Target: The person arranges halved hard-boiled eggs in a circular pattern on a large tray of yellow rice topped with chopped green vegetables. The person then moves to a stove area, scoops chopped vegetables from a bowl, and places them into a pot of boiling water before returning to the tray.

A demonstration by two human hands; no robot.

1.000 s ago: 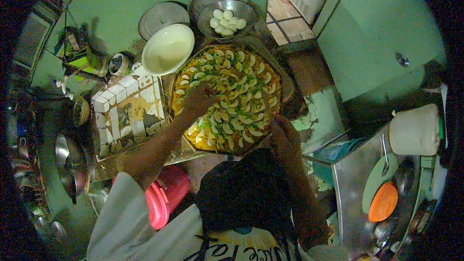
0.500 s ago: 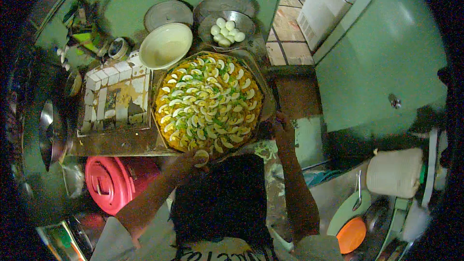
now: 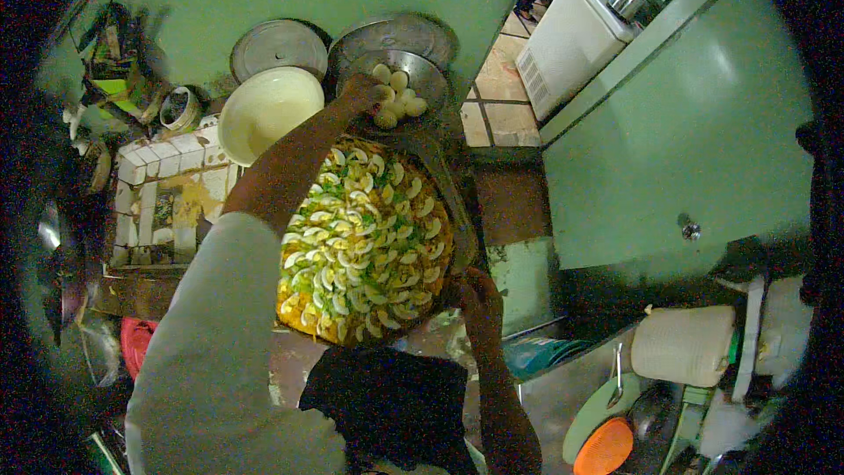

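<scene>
A large many-sided tray (image 3: 451, 202) of yellow food sits in front of me, covered with white egg slices and green bits. My left arm stretches across its left side. My left hand (image 3: 362, 95) is at a metal bowl (image 3: 431, 79) of peeled boiled eggs (image 3: 406, 104). Its fingers are curled at a pale rounded thing among the eggs, which I cannot make out clearly. My right hand (image 3: 477, 290) is at the tray's lower right edge with its fingers bent together. Shadow hides what they hold, if anything.
A cream basin (image 3: 272, 114) stands left of the egg bowl, with round metal lids (image 3: 280, 48) leaning on the green wall behind. A tiled stovetop (image 3: 176, 193) lies at the left. At lower right are a pale jug (image 3: 684, 345) and an orange dish (image 3: 605, 447).
My left hand has gone from the tray's near edge, where it held a small pale round thing, up to the egg bowl. My right hand has come to the tray's edge. The view has shifted.
</scene>
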